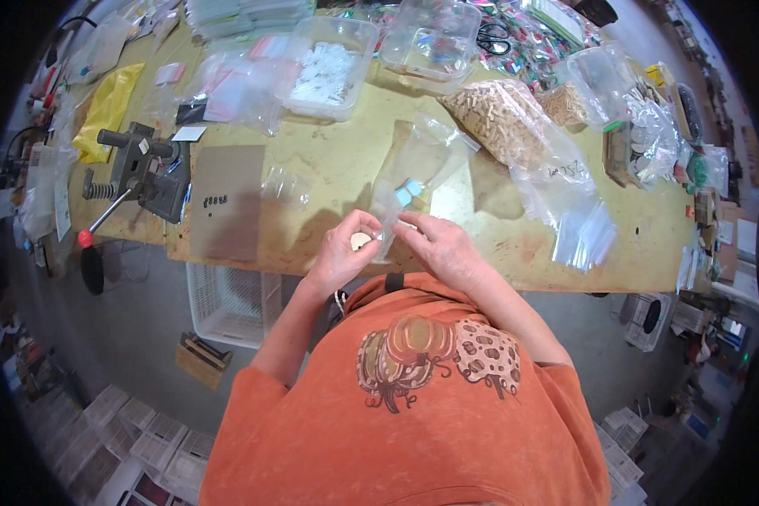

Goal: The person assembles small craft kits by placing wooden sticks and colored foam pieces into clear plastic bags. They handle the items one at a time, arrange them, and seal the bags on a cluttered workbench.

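Near the table's front edge, my left hand (342, 250) is closed around a small round cream-coloured piece (360, 241), which shows between thumb and fingers. Just right of it, my right hand (438, 248) has its fingers closed at the near end of a clear plastic bag (431, 150). The bag lies stretched away from me on the tabletop. Small light blue blocks (408, 192) show within its outline. My left fingertips are close to the same bag edge; whether they touch it I cannot tell.
A large bag of wooden pieces (497, 118) lies at the back right, with small clear bags (584, 236) before it. Left are a hand press (143, 173) with a red-knobbed lever and a brown sheet (228, 202) bearing small dark parts. A clear tub (333, 108) holds white pieces.
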Motion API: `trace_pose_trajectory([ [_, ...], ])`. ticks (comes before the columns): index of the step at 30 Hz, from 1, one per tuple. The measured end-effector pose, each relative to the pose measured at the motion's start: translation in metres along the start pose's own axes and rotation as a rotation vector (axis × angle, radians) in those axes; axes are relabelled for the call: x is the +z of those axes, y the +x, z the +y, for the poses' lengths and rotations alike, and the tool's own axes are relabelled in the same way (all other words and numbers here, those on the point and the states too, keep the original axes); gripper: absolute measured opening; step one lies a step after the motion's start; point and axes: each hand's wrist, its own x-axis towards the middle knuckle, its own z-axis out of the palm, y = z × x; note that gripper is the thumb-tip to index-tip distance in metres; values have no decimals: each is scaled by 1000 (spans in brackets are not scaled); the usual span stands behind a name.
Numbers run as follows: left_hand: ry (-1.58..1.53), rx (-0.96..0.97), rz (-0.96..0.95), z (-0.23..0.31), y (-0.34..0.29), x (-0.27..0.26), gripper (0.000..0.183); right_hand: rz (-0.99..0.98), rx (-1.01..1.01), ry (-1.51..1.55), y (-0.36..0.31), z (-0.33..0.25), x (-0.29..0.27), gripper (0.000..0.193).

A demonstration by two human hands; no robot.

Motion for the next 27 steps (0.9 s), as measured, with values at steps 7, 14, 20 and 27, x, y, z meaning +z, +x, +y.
trace_pose_trajectory([
  [7, 57, -10, -186, 10, 4, 11, 33, 17, -51, -84, -1, -6, -14, 44],
  [14, 52, -9, -113, 10, 8, 27, 30, -35, -53, -99, -18, 2, -9, 20],
  [20, -218, -172, -209, -8, 12, 32, 28, 2, -159, -68, -25, 7, -4, 26],
  [27, -515, -425, -396, -3, 14, 24, 32, -97, -99, -13, -25, 5, -6, 29],
])
